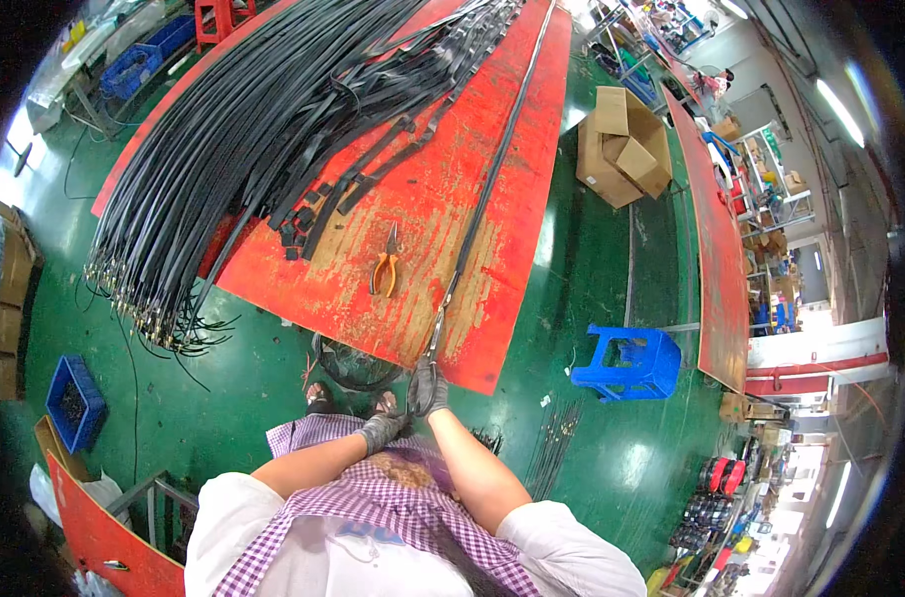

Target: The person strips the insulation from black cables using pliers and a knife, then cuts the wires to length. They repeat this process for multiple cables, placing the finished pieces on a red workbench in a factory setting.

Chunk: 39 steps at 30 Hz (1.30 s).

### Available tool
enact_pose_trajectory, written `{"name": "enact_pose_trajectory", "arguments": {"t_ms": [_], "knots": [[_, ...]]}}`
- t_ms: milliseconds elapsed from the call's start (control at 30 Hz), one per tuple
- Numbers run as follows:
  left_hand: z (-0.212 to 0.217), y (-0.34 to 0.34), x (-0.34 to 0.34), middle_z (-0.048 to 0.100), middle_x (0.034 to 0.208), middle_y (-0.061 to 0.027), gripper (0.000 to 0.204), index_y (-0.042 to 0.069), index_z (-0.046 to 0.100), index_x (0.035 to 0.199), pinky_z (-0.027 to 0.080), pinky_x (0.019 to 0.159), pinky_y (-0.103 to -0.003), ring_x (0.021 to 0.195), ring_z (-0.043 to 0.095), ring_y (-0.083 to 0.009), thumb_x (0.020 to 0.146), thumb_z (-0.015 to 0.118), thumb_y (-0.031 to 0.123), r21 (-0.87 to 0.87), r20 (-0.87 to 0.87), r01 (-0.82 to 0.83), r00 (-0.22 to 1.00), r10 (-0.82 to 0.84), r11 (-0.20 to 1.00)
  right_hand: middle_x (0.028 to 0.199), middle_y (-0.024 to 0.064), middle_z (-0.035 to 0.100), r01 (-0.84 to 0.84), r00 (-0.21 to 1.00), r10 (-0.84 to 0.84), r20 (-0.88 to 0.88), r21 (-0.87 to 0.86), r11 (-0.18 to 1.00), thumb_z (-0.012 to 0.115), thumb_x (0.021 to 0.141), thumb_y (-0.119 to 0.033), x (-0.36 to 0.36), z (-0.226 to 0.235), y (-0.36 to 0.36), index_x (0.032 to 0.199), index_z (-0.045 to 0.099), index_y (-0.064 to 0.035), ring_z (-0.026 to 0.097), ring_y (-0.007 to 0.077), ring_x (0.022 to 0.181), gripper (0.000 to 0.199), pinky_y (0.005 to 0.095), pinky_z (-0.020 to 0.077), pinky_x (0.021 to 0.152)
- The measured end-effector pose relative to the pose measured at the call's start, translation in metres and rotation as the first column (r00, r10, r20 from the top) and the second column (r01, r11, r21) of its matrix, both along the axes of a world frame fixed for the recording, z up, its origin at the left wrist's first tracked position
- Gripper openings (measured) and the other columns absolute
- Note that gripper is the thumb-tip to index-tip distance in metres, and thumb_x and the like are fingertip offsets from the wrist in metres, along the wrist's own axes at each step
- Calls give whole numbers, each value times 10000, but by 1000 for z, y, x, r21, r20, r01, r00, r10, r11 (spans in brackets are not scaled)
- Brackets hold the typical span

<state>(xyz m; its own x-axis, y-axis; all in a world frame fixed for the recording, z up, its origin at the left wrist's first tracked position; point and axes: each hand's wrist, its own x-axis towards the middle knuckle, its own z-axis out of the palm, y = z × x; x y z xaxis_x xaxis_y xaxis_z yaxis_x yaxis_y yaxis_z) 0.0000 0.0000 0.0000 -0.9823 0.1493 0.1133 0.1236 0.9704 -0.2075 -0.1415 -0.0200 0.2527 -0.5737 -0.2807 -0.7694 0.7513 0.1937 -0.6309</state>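
Note:
A long black cable (470, 234) stretches down the right part of the red table (412, 239) to the near edge. Just past that edge my right hand (429, 390), in a grey glove, is closed round its end, where silvery pieces show. My left hand (381, 430), gloved as well, is lower and to the left, its fingers closed on the dark cable end; the fine detail between the hands is too small to make out. Orange-handled pliers (384, 274) lie on the table, left of the cable.
A thick bundle of black cables (243, 109) with metal tips hangs over the table's left edge. Black sleeve pieces (318, 214) lie beside it. A blue stool (631, 363) and an open cardboard box (623, 149) stand on the right; a blue crate (75, 403) sits at left.

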Motion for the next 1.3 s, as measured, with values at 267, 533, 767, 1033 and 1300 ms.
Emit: {"name": "enact_pose_trajectory", "arguments": {"t_ms": [267, 533, 767, 1033, 1300], "knots": [[56, -15, -18, 548, 900, -197, 260, 29, 470, 993, 425, 732, -357, 840, 555, -255, 772, 388, 140, -192, 66, 24, 998, -12, 981, 539, -7, 404, -21, 999, 19, -36, -43, 999, 465, 793, -391, -4, -18, 0, 743, 435, -161, 414, 122, 444, 237, 278, 347, 377], [136, -31, -7, 549, 862, -73, 205, 51, 529, 879, 422, 684, -252, 772, 534, -199, 701, 429, 69, 730, 399, -274, 915, -65, 626, 594, 44, 417, -73, 977, 73, -202, 10, 997, 451, 785, -443, -4, -50, 17, 810, 421, -141, 465, 176, 505, 304, 320, 405, 382], [163, -30, -16, 531, 590, -54, 201, 7, 575, 808, 385, 472, -266, 483, 469, -135, 793, 462, 173, 254, 716, -476, 678, -167, -842, 484, -49, 372, -72, 990, 71, -121, -6, 997, 483, 787, -410, -7, -45, 11, 645, 423, -156, 361, 63, 399, 297, 229, 257, 342], [138, -23, -11, 515, 572, -45, 212, 34, 592, 815, 371, 476, -257, 489, 461, -127, 798, 443, 184, 534, 608, -488, 789, -88, -691, 460, -26, 375, -89, 988, 92, -121, 28, 996, 462, 779, -464, -5, -36, 7, 635, 410, -155, 374, 99, 355, 345, 236, 307, 332], [157, -31, -16, 526, 608, -44, 213, 50, 601, 821, 387, 512, -257, 529, 474, -126, 791, 442, 188, 363, 735, -598, 655, -175, -714, 475, -43, 373, -77, 990, 71, -122, -50, 996, 478, 784, -432, -8, -49, 12, 650, 425, -168, 370, 86, 371, 300, 221, 298, 335]]}}
